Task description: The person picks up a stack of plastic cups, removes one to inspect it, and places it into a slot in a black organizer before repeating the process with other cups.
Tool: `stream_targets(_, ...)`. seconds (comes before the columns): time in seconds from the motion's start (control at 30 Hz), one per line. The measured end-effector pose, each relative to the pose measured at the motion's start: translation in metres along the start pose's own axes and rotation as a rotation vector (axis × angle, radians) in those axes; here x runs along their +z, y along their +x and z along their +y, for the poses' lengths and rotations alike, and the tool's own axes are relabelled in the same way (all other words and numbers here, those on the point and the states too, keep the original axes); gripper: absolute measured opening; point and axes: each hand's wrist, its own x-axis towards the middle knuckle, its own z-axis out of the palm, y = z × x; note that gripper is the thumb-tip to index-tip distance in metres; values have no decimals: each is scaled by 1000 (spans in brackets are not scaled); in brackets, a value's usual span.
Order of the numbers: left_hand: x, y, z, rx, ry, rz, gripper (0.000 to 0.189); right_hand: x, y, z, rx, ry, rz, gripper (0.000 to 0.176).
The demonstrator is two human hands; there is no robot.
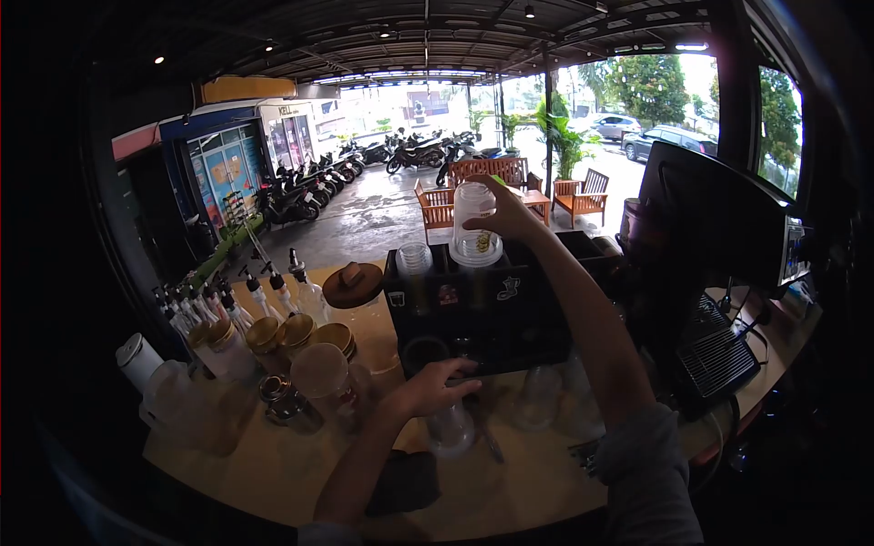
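Observation:
My right hand (505, 214) reaches forward and wraps its thumb and fingers round a clear plastic cup (471, 202) at the top of a stack. The stack stands in a compartment of a black organizer box (469, 318). Beside it, a shorter stack of clear cups (414, 258) fills the left compartment. Nearer to me, my left hand (432, 388) is held palm down with its fingers stretched out. Just below it on the counter stands a clear cup (450, 431), its upper part covered by the hand.
Pump bottles (258, 293), gold-lidded jars (266, 333) and a metal shaker (289, 403) crowd the left of the wooden counter (537, 482). Further clear cups (537, 398) stand right of centre. A dark monitor (710, 218) and drip tray (719, 350) are at right. A dark cloth (405, 482) lies in front.

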Motion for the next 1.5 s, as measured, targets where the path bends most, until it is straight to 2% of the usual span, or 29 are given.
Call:
stream_targets(0.1, -1, 0, 1, -39, -21, -12, 57, 6, -4, 5, 39, -92, -24, 80)
stream_targets(0.17, -1, 0, 0, -69, -35, -19, 56, 14, -7, 14, -71, -132, -10, 80)
stream_targets(0.27, -1, 1, -2, -54, -15, -14, 57, 21, -12, 17, 0, -154, -87, 80)
stream_targets(0.43, 0, 0, -4, -54, -64, -17, 57, 28, -20, 25, -42, -214, -36, 80)
stream_targets(0.5, 0, 0, -3, -54, -66, -14, 57, 30, -22, 25, 25, -270, -27, 80)
stream_targets(0.93, 1, -1, -4, -19, -73, 31, 56, 39, -44, 21, 16, -263, -43, 75)
stream_targets(1.03, 1, 0, -5, -20, -52, 35, 56, 36, -47, 17, -16, -378, -91, 74)
stream_targets(1.1, 1, -1, -3, -24, -58, 34, 56, 39, -49, 10, -61, -656, -55, 66)
stream_targets(1.23, 1, 0, -5, -24, -83, 35, 55, 39, -50, 2, -6, -542, -155, 57)
stream_targets(1.3, 1, 0, -4, -26, -80, 38, 54, 48, -61, 2, -51, -578, -27, 51)
stream_targets(1.4, 1, -1, -3, -30, -75, 41, 53, 54, -68, 3, -78, -619, 37, 53)
stream_targets(1.5, 3, -1, -2, -33, -68, 68, 50, 55, -71, 0, -18, -646, 3, 59)
